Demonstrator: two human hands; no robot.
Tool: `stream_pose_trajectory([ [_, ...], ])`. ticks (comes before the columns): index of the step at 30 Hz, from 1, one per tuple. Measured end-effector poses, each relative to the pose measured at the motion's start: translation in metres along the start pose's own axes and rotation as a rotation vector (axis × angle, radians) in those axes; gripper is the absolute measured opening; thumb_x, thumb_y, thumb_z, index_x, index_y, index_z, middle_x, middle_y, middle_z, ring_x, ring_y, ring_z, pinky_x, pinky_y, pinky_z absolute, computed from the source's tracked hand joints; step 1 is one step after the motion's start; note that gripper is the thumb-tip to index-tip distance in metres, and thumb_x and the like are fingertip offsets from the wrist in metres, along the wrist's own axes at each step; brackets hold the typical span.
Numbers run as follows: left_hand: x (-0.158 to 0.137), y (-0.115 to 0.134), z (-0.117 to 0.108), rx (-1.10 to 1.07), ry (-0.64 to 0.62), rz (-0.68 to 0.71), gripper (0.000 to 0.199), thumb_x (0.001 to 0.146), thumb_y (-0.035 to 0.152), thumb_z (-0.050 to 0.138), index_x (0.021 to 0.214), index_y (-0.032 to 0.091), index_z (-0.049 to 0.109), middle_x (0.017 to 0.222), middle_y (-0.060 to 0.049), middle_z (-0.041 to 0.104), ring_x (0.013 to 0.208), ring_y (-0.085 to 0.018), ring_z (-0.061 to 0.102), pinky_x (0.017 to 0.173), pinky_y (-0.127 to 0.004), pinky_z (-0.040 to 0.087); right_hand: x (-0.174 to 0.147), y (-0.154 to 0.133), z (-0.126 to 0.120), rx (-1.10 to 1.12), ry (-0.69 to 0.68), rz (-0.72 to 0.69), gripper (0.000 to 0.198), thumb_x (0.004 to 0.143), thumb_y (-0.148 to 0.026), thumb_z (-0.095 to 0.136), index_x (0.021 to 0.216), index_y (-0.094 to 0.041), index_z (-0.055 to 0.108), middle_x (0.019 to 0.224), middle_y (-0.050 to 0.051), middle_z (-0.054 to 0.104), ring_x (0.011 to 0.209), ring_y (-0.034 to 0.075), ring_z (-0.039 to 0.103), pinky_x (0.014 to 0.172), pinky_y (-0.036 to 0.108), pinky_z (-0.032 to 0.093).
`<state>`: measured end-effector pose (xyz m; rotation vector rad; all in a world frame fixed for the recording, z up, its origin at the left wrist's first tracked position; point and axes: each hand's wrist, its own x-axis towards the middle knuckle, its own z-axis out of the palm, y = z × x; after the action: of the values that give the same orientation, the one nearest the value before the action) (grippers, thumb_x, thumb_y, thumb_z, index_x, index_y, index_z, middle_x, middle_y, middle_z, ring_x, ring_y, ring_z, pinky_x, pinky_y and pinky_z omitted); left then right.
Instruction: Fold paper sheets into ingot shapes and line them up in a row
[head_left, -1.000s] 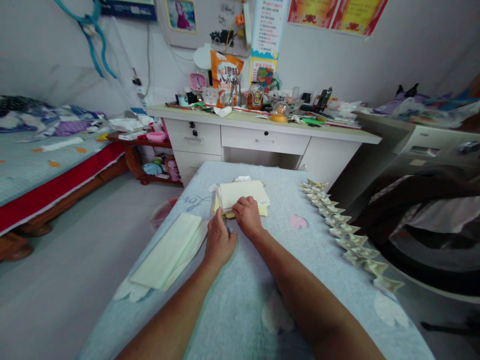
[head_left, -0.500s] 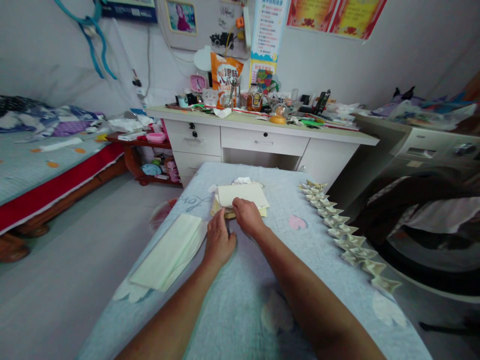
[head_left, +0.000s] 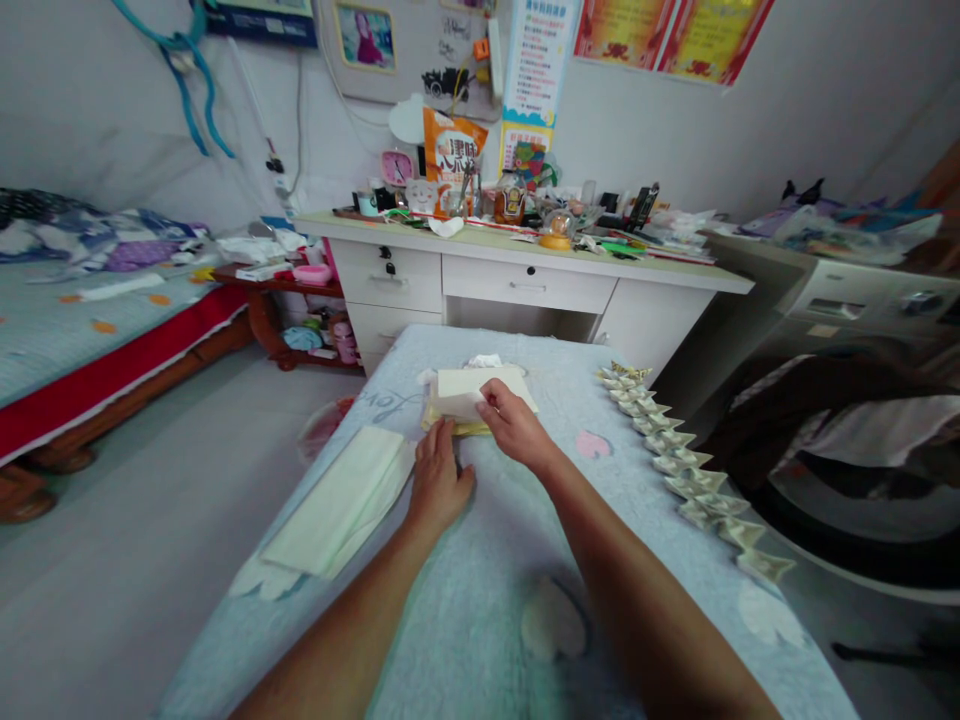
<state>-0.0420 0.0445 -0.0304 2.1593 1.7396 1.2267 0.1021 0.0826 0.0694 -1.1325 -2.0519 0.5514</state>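
A small stack of cream and yellowish paper (head_left: 433, 416) lies toward the far end of the cloth-covered table (head_left: 495, 600). My right hand (head_left: 516, 428) pinches the near edge of the top pale sheet of paper (head_left: 459, 388) between thumb and fingers, lifting it a little. At the stack's near left corner rests my left hand (head_left: 441, 478), fingers stretched out and thumb apart, its fingertips touching the paper. Left of it lie larger folded pale-green sheets (head_left: 337, 500). Along the right side runs a row of folded paper pieces (head_left: 684, 462) with pointed tips.
Crumpled white tissue (head_left: 486, 361) sits just behind the stack. Beyond the table stands a white desk (head_left: 525, 285) crowded with small items. A bed (head_left: 112, 330) is at the left, a washing machine (head_left: 847, 300) at the right. A bin (head_left: 319, 430) stands by the table's left edge.
My right hand has moved slightly right and up, raising the near edge of the top sheet. My left hand stays almost where it was at the stack's corner.
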Motion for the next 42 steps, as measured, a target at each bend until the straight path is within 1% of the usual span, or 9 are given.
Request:
stream_pose_trajectory([
  [4, -0.001, 0.000, -0.003, -0.089, 0.096, -0.095, 0.062, 0.069, 0.018, 0.065, 0.124, 0.017, 0.036, 0.121, -0.014, 0.046, 0.120, -0.033, 0.044, 0.102, -0.056, 0.037, -0.030, -0.007, -0.026, 0.226, -0.033, -0.016, 0.013, 0.092, -0.033, 0.044, 0.087, -0.021, 0.047, 0.086, 0.002, 0.060, 0.082, 0.016, 0.056, 0.076, 0.027, 0.043],
  [8, -0.002, 0.003, -0.012, -0.274, 0.124, -0.196, 0.075, 0.068, 0.023, 0.070, 0.131, 0.020, 0.029, 0.127, -0.013, 0.040, 0.108, -0.025, 0.052, 0.092, -0.047, 0.048, -0.072, -0.001, -0.048, 0.404, -0.165, 0.025, 0.010, 0.093, -0.031, 0.047, 0.087, -0.023, 0.047, 0.105, 0.007, 0.067, 0.117, 0.021, 0.054, 0.100, 0.041, 0.038],
  [10, -0.002, 0.005, -0.017, -0.315, 0.089, -0.103, 0.069, 0.068, 0.022, 0.070, 0.129, 0.022, 0.037, 0.128, -0.011, 0.040, 0.111, -0.024, 0.051, 0.093, -0.043, 0.048, -0.092, 0.006, -0.054, 0.436, -0.201, 0.073, 0.009, 0.093, -0.031, 0.048, 0.088, -0.023, 0.048, 0.112, 0.007, 0.067, 0.125, 0.021, 0.050, 0.105, 0.045, 0.034],
  [14, -0.004, 0.013, -0.023, -0.146, -0.097, 0.141, 0.034, 0.065, 0.019, 0.073, 0.098, 0.024, 0.063, 0.125, -0.007, 0.048, 0.117, -0.029, 0.045, 0.100, -0.048, 0.040, -0.119, 0.023, -0.055, 0.420, -0.212, 0.142, 0.007, 0.092, -0.030, 0.051, 0.089, -0.023, 0.051, 0.112, 0.007, 0.067, 0.126, 0.021, 0.049, 0.107, 0.045, 0.033],
  [17, -0.007, 0.017, -0.023, -0.107, -0.239, 0.254, 0.026, 0.066, 0.009, 0.069, 0.086, 0.025, 0.067, 0.118, -0.006, 0.056, 0.113, -0.027, 0.048, 0.097, -0.045, 0.042, -0.126, 0.036, -0.049, 0.350, -0.164, 0.134, 0.005, 0.088, -0.025, 0.053, 0.094, -0.023, 0.053, 0.119, 0.008, 0.063, 0.127, 0.021, 0.048, 0.107, 0.045, 0.033],
  [23, -0.008, 0.020, -0.023, -0.239, -0.385, 0.283, 0.019, 0.068, 0.006, 0.061, 0.079, 0.021, 0.065, 0.110, -0.007, 0.063, 0.107, -0.022, 0.059, 0.091, -0.036, 0.048, -0.131, 0.049, -0.034, -0.147, -0.117, 0.092, 0.049, 0.076, -0.012, 0.058, 0.123, -0.026, 0.055, 0.139, 0.011, 0.049, 0.140, 0.025, 0.028, 0.111, 0.058, 0.016],
  [31, -0.012, 0.014, -0.019, -0.165, -0.506, 0.357, 0.050, 0.066, 0.006, 0.064, 0.112, 0.024, 0.063, 0.129, -0.008, 0.061, 0.130, -0.027, 0.047, 0.105, -0.049, 0.039, -0.136, 0.050, -0.028, -0.232, -0.221, 0.060, 0.059, 0.076, 0.001, 0.044, 0.124, -0.029, 0.059, 0.135, 0.006, 0.056, 0.138, 0.023, 0.033, 0.111, 0.058, 0.009],
  [34, -0.012, 0.013, -0.021, -0.115, -0.559, 0.361, 0.054, 0.065, 0.001, 0.060, 0.112, 0.028, 0.064, 0.128, -0.004, 0.063, 0.131, -0.027, 0.045, 0.105, -0.052, 0.037, -0.137, 0.052, -0.029, -0.241, -0.233, 0.083, 0.056, 0.076, 0.001, 0.044, 0.120, -0.029, 0.063, 0.129, 0.004, 0.061, 0.136, 0.023, 0.036, 0.111, 0.057, 0.007],
  [42, -0.010, 0.030, -0.032, -0.268, -0.529, 0.233, 0.024, 0.085, 0.018, 0.051, 0.097, 0.022, 0.071, 0.096, -0.006, 0.074, 0.090, -0.020, 0.068, 0.084, -0.033, 0.051, -0.135, 0.048, -0.043, -0.065, -0.180, 0.025, 0.024, 0.087, -0.021, 0.054, 0.104, -0.025, 0.070, 0.103, 0.004, 0.071, 0.102, 0.021, 0.061, 0.095, 0.037, 0.040],
])
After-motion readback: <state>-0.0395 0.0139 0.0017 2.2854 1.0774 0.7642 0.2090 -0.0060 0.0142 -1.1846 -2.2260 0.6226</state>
